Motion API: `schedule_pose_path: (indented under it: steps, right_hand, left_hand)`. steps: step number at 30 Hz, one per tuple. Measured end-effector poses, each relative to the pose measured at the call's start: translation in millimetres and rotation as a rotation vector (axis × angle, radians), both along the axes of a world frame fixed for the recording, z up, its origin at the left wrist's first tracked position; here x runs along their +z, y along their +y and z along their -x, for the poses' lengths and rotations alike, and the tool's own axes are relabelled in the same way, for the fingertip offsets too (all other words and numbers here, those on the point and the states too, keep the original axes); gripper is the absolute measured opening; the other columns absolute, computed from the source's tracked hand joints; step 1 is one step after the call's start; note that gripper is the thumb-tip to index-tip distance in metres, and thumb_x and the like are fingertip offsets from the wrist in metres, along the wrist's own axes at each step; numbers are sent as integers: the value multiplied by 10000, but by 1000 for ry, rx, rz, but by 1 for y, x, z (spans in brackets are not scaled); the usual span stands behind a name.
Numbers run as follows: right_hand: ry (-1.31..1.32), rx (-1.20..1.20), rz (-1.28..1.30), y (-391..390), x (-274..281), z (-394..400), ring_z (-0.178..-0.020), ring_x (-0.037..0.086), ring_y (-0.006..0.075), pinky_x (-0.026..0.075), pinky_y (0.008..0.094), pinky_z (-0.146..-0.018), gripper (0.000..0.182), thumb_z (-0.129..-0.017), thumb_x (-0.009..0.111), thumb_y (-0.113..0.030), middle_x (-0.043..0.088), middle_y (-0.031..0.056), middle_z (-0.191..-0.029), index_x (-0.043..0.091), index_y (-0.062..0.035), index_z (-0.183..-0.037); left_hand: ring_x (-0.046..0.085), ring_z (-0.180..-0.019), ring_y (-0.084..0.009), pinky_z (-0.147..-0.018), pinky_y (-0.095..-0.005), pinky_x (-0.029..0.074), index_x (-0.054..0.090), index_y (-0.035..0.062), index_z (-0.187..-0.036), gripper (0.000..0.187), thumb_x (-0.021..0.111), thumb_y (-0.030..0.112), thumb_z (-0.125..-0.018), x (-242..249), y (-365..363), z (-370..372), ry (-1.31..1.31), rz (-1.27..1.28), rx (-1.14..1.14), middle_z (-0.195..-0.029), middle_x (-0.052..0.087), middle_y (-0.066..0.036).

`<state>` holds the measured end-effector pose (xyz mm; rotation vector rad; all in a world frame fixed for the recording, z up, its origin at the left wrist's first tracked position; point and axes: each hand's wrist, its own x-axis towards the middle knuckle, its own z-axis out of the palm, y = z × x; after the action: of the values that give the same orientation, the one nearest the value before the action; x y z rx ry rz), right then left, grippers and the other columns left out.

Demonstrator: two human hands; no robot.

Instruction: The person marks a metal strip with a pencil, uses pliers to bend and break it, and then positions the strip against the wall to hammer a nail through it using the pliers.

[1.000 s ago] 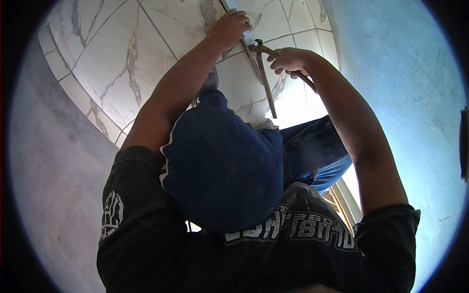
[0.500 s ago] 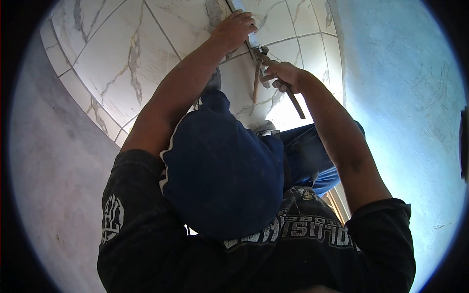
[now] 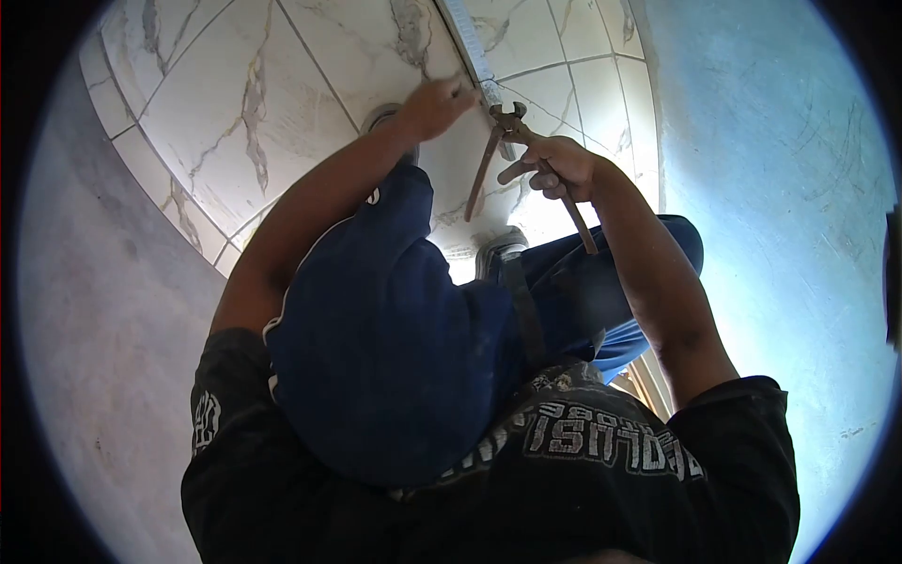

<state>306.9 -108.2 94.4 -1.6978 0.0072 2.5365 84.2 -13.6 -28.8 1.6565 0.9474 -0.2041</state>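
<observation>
My right hand [image 3: 564,169] is wrapped round one handle of rusty end-cutting pincers [image 3: 508,117]. Their jaws point up and stand apart, and the other handle hangs loose to the left. Just left of the jaws is my left hand [image 3: 438,109], its fingers curled in; what they hold, if anything, is hidden. Beyond both hands a narrow, pale strip [image 3: 467,39] with a dark edge runs along the marble-patterned tiles [image 3: 235,113]. Its near end passes behind the pincers.
My bent knees in blue trousers [image 3: 385,329] rise between my arms. One shoe [image 3: 383,115] shows beside the left wrist, another shoe [image 3: 498,252] below the pincers. A bluish plastered wall [image 3: 770,235] stands on the right, a greyish wall [image 3: 103,329] on the left.
My left hand has come off the strip and moved down and left, its fingers curled. The pincers have moved slightly nearer me, their handles spread wider. My left knee has shifted left.
</observation>
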Motion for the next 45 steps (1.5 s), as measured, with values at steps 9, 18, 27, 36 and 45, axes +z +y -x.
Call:
schedule_pose_path:
  steps: [9,18,27,36,45]
  right_hand:
    - [-95,-125,-82,17,2,17,-482,377,34,335,178,-385,435,-1001,447,-207,643,103,-943,464,-52,-1407]
    - [-325,287,-266,39,-6,6,-500,479,111,421,297,-427,259,-1006,481,-254,519,15,-678,581,-25,-937]
    - [-391,484,-272,67,-11,7,-437,491,140,424,322,-394,264,-971,491,-264,511,40,-637,521,-14,-890]
    - [-371,487,-267,73,-17,-8,-446,508,140,445,322,-408,256,-973,489,-251,510,39,-643,531,-8,-904]
    - [-290,592,-296,92,-21,-17,-440,502,139,433,322,-411,245,-971,482,-237,508,32,-623,533,-15,-881]
  left_hand:
    - [674,-885,-193,-791,-326,540,604,4,-1120,286,615,270,-1014,35,-30,-1,22,636,-15,-959,682,-91]
    - [703,-892,-199,-796,-316,575,598,-18,-1126,277,607,238,-1020,14,-25,-24,5,842,21,-987,691,-113]
    - [686,-899,-172,-796,-309,586,568,-27,-1129,253,602,194,-1011,-1,-8,-35,-16,927,-14,-1019,666,-116]
    - [700,-898,-194,-802,-302,601,557,-48,-1163,261,591,163,-1013,0,-7,-39,-17,983,-1,-1033,671,-146]
    - [715,-910,-210,-790,-289,612,543,-51,-1172,271,586,165,-1016,3,-1,-45,-14,1076,88,-1056,665,-154]
